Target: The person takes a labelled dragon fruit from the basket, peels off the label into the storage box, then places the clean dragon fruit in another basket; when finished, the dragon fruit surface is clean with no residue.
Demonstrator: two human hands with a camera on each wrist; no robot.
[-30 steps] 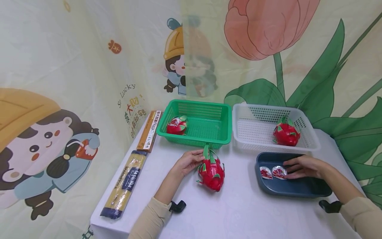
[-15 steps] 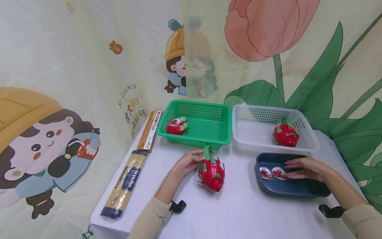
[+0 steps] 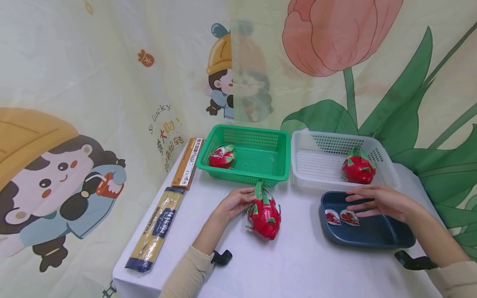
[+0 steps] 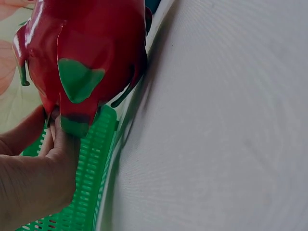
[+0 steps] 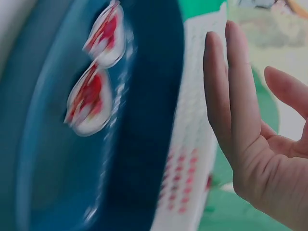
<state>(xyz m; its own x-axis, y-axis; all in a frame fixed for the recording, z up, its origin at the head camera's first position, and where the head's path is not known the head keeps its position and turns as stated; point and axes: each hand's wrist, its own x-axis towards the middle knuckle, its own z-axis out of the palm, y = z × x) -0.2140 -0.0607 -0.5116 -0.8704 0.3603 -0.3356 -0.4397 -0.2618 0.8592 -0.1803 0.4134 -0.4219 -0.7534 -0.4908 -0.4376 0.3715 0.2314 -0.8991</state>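
A red dragon fruit (image 3: 266, 221) with green leafy scales is on the white-covered table in the head view. My left hand (image 3: 235, 203) pinches it at its green top between thumb and fingers; the left wrist view shows the grip (image 4: 45, 159) close up. Over the dark blue tray (image 3: 372, 238) my right hand (image 3: 385, 200) hovers with fingers extended and nothing in them. Two red-and-white stickers, a left one (image 3: 332, 217) and a right one (image 3: 349, 217), lie side by side in the tray. The right wrist view shows the straight fingers (image 5: 240, 86) apart from the tray.
Behind stand a green basket (image 3: 275, 176) with a dragon fruit (image 3: 222, 157) bearing a sticker, and a white basket (image 3: 309, 176) with another dragon fruit (image 3: 358, 166). At the left lie a spaghetti pack (image 3: 156, 227) and a pasta box (image 3: 187, 163). A printed curtain (image 3: 130, 103) surrounds the table.
My right hand has risen from inside the blue tray, away from the stickers, and its fingers have moved slightly back. My left hand and its dragon fruit have stayed in place.
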